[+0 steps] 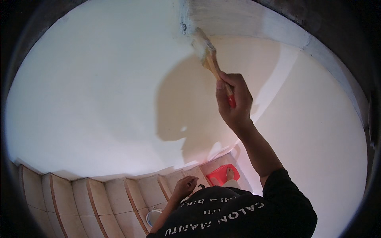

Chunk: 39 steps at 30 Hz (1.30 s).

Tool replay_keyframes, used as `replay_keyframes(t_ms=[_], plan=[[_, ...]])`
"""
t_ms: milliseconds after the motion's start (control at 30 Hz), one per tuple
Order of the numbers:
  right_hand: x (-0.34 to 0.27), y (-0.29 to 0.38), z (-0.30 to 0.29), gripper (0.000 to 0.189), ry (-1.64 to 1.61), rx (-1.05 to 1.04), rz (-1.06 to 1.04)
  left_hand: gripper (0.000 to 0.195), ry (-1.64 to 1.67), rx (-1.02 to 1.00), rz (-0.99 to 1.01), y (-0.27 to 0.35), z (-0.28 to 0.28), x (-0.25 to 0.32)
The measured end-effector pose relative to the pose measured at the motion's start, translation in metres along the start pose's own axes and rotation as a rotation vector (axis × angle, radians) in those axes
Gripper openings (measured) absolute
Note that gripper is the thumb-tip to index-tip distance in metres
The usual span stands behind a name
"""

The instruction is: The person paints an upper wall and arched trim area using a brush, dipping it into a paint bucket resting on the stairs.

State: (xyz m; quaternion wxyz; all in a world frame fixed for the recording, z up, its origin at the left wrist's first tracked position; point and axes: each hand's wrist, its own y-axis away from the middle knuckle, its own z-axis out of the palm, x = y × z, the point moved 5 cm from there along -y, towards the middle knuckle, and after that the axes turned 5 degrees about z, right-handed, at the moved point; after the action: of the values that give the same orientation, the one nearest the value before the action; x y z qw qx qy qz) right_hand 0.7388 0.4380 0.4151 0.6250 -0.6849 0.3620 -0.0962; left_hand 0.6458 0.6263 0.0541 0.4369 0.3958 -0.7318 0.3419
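Note:
In my raised right hand (238, 98) is a flat paintbrush (212, 61), gripped by its wooden handle with the red end inside my palm. Its bristles, blurred and coated with pale paint, reach the upper part of the cream wall (104, 89). They are near a rough, whitish vertical edge (184, 23) beside a grey painted band (232, 20). My left hand (186, 186) hangs low by my body, fingers loosely bent, with nothing visible in it. Below my left forearm, a paint bucket (152, 217) with a white rim is partly hidden.
Tiled stairs (113, 196) with brown edges run along the wall's foot to the left. My bare foot (229, 174) rests on a red plastic stool (218, 174) near the corner. Another pale wall (315, 134) stands at the right. My shadow (178, 104) falls across the wall.

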Motion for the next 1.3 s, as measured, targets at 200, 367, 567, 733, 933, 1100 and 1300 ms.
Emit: replay_keyframes(t_ms=[200, 367, 567, 733, 933, 1100, 1300], plan=[[0.031, 0.024, -0.024, 0.021, -0.184, 0.231, 0.079, 0.02, 0.006, 0.0, -0.068, 0.011, 0.009, -0.012], [0.047, 0.022, -0.014, 0.024, -0.182, 0.4, 0.1, 0.02, 0.005, -0.001, -0.02, 0.012, 0.017, -0.016], [0.014, 0.027, 0.036, 0.025, -0.282, 0.198, 0.011, 0.019, 0.001, 0.012, 0.014, 0.008, 0.02, -0.009], [0.004, 0.032, 0.038, 0.024, -0.364, 0.132, -0.061, 0.019, 0.033, 0.035, -0.096, 0.017, 0.022, -0.02], [0.074, 0.033, -0.015, 0.02, -0.452, 0.395, 0.271, 0.016, 0.012, 0.072, -0.087, 0.029, 0.023, -0.029], [0.137, 0.088, -0.071, 0.024, -0.482, 0.562, 0.629, 0.014, 0.018, 0.027, -0.06, 0.021, 0.027, -0.027], [0.186, 0.218, -0.119, 0.029, -0.494, 0.605, 1.085, 0.014, 0.056, -0.083, -0.036, -0.001, 0.051, -0.036]])
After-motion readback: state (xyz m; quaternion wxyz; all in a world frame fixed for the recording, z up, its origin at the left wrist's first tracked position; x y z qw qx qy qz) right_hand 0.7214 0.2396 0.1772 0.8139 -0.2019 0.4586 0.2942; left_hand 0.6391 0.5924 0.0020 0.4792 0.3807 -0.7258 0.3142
